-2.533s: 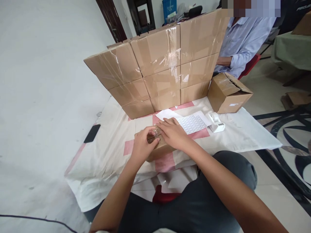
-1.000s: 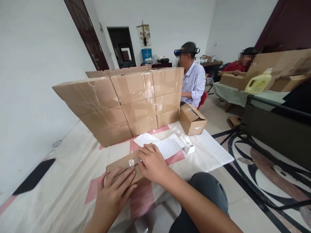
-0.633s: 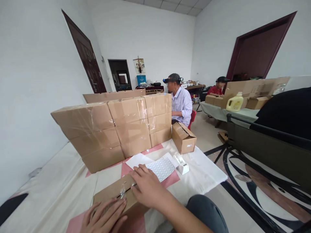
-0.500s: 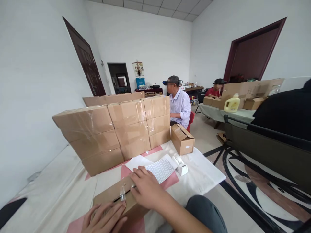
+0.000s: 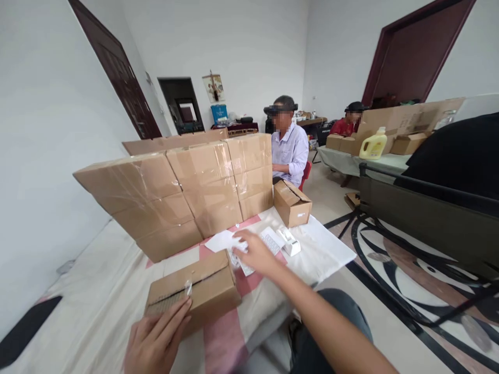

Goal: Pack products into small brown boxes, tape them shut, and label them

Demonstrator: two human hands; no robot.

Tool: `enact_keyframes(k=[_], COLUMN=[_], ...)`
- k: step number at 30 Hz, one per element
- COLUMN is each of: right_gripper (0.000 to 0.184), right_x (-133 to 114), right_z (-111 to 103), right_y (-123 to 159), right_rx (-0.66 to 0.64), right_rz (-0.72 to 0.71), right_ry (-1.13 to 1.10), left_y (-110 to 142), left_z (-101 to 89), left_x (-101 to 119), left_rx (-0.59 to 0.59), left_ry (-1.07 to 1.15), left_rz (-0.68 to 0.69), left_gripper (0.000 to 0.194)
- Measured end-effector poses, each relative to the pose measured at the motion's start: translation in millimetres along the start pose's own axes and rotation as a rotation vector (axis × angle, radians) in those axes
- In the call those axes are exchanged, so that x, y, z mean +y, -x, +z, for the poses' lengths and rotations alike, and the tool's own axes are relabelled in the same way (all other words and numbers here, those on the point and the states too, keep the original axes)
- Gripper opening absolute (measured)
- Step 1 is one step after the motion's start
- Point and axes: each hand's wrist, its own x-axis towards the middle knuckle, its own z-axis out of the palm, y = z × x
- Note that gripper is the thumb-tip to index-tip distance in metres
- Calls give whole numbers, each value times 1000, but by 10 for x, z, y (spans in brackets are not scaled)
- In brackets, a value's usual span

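Observation:
A cardboard box (image 5: 214,283) lies in front of me, a slit running along its top between the flaps. A small piece of clear tape (image 5: 189,287) crosses the slit. My left hand (image 5: 158,332) lies with outstretched fingers on the box's near left end, fingertips beside the tape. Beyond the box's right end, my right hand (image 5: 253,250) hovers low over a sheet of printed labels (image 5: 273,239), thumb and forefinger apart. Its fingers partly cover the sheet and a white paper (image 5: 220,241). A white tape dispenser (image 5: 290,244) stands just right of the sheet.
Stacked, taped cardboard boxes (image 5: 175,192) form a wall across the table. Another box (image 5: 292,205) sits at the back right. A person in a light shirt (image 5: 290,148) sits behind it. Further right stand a second table with a yellow jug (image 5: 373,145) and a dark folding chair (image 5: 429,208).
My right hand has left the box top and moved right and forward, over the label sheet. My left hand stays on the box. The camera view has tilted down slightly.

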Motion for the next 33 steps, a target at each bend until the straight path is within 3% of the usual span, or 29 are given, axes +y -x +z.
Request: enact_keyframes(k=[3, 6, 11, 17, 24, 28, 33], right_gripper=[18, 22, 34, 51, 60, 58, 45], right_x=[351, 727, 1050, 1065, 998, 976, 893], right_z=[-328, -546, -576, -339, -103, -93, -313], right_y=[-258, -354, -360, -526, -588, -556, -276], right_rx=[23, 46, -56, -286, -236, -251, -240], right_rz=[225, 366, 499, 567, 649, 658, 567], right_ry=[150, 273, 455, 576, 593, 411, 73], left_y=[61, 92, 95, 59, -17, -143, -444], left_z=[53, 74, -37, -178, -161, -29, 221], left_x=[91, 162, 218, 190, 232, 484, 1107], left_rx=[34, 78, 1, -57, -52, -30, 63], left_ry=[49, 23, -26, -62, -131, -140, 162], left_rz=[-74, -151, -174, -163, -174, -231, -79], left_gripper=[43, 50, 63, 77, 57, 57, 45])
